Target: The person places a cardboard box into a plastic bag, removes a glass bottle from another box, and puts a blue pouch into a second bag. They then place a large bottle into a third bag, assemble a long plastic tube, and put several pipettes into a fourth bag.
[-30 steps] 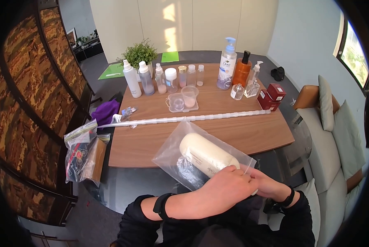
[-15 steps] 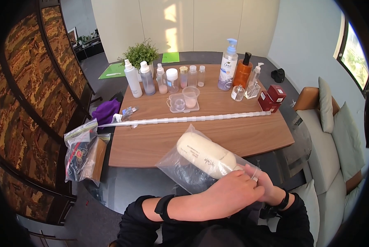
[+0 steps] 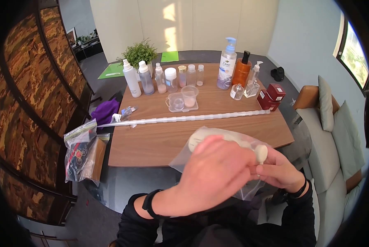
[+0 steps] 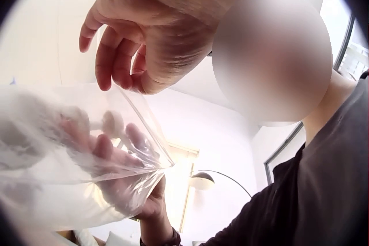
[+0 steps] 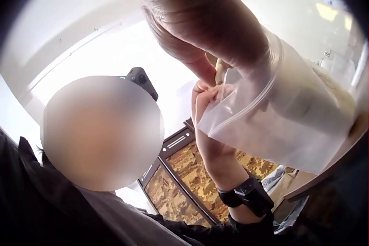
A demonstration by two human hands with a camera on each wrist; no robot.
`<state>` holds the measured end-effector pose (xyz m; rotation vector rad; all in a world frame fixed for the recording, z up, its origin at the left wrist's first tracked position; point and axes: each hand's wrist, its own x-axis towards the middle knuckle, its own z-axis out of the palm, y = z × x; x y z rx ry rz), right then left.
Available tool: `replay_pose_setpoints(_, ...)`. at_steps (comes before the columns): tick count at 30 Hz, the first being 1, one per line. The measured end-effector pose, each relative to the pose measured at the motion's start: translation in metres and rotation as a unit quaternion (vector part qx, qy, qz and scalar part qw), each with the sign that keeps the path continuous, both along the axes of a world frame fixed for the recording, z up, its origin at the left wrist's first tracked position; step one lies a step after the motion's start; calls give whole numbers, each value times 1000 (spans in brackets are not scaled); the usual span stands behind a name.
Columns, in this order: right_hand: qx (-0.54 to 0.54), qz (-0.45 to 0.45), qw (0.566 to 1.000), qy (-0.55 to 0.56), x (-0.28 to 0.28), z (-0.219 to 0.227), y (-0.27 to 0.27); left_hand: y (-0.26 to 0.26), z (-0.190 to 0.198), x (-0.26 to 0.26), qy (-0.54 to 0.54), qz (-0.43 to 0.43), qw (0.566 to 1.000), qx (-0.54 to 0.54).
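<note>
A large cream pump bottle [image 3: 197, 139] lies inside a clear zip bag [image 3: 180, 158], tilted over the table's near edge. Its round pump head [image 3: 261, 153] sticks up at the bag's mouth. My right hand [image 3: 281, 171] is inside the opening and grips the bottle by the pump, thumb just below the head. In the head view my left hand [image 3: 217, 171] covers much of the bottle. The left wrist view shows that same left hand [image 4: 155, 32] with bent fingers pinching the bag's rim, and the right hand [image 4: 118, 162] through the plastic.
A long white strip [image 3: 184, 119] crosses the wooden table [image 3: 151, 144]. Behind it stand several small bottles [image 3: 159, 80], a clear case [image 3: 177, 103], taller pump bottles [image 3: 227, 70] and red boxes [image 3: 271, 97]. A filled zip bag [image 3: 83, 158] sits at the left.
My left hand has risen and moved forward, over the bottle. The bottle and bag have shifted right, and the pump head now shows between the hands.
</note>
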<state>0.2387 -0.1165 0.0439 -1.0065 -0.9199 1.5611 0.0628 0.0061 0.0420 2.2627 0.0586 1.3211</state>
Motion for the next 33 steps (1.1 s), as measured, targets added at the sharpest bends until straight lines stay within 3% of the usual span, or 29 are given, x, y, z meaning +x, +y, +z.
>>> replay_pose_setpoints(5,20,36,996,-79,-3,14,10,11,8,-9,27,45,998,-24)
replay_pose_setpoints(13,28,-2,991,-129,5,0,4,2,-3,-2,53,23,998,39)
replay_pose_setpoints(17,-62,-65,996,-19,8,-13,5,-6,-17,9,102,8,990,96)
replay_pose_setpoints(20,-111,-88,990,-19,19,-41,0,-13,-26,14,154,10,978,139)
replay_pose_setpoints(23,-114,-100,984,-98,26,-57,-8,-15,-35,18,191,-13,970,150)
replay_pose_setpoints(26,-22,-74,938,-338,22,-39,-20,-14,-42,22,198,-29,969,144)
replay_pose_setpoints(29,-46,-100,950,-291,24,-23,-31,-12,-41,24,208,-11,967,145)
replay_pose_setpoints(33,-12,-161,935,-315,35,-5,-54,-6,-35,20,227,35,964,135)
